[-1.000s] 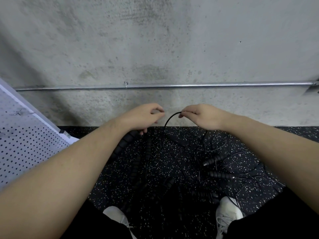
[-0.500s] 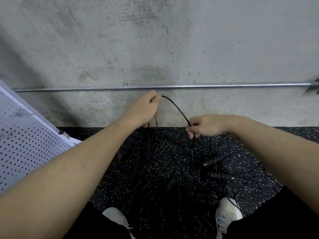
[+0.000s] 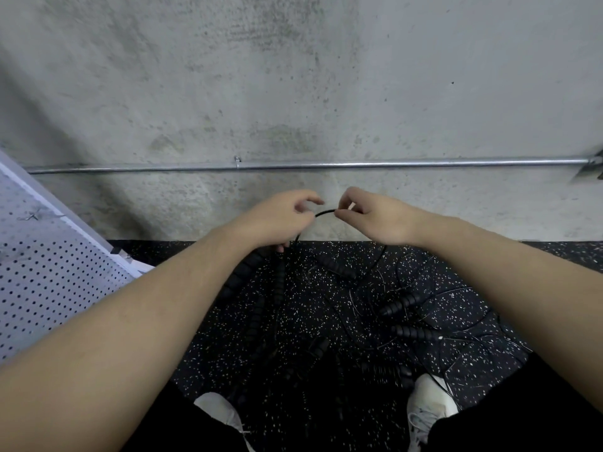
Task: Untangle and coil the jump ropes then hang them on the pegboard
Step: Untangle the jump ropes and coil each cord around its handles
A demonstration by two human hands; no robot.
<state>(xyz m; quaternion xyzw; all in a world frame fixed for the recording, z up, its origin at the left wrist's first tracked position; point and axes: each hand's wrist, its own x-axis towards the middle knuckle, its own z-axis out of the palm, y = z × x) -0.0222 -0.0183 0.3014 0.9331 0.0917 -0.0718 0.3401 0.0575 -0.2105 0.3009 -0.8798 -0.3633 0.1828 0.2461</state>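
A: Report the state of each hand.

B: The right hand (image 3: 378, 216) pinches a thin black cord (image 3: 324, 212) between thumb and forefinger; the other fingers are loosely curled. The left hand (image 3: 277, 220) is curled round the same cord and grips black ribbed handles (image 3: 248, 269) that hang below the palm.

A: Position of the cord relative to the hands?

B: A short arc spans the gap between the two hands, in front of the concrete wall (image 3: 293, 93). Below the left hand it drops to the floor.

A: Location of the remaining ropes?

B: A tangle of jump ropes (image 3: 404, 308) lies on the black speckled floor (image 3: 342, 298), below the hands and ahead of two white shoes (image 3: 430, 399). Individual ropes cannot be told apart.

A: Surroundings?

B: A white pegboard (image 3: 49, 272) leans at the left, well apart from the hands. A metal pipe (image 3: 359, 164) runs along the wall above them.
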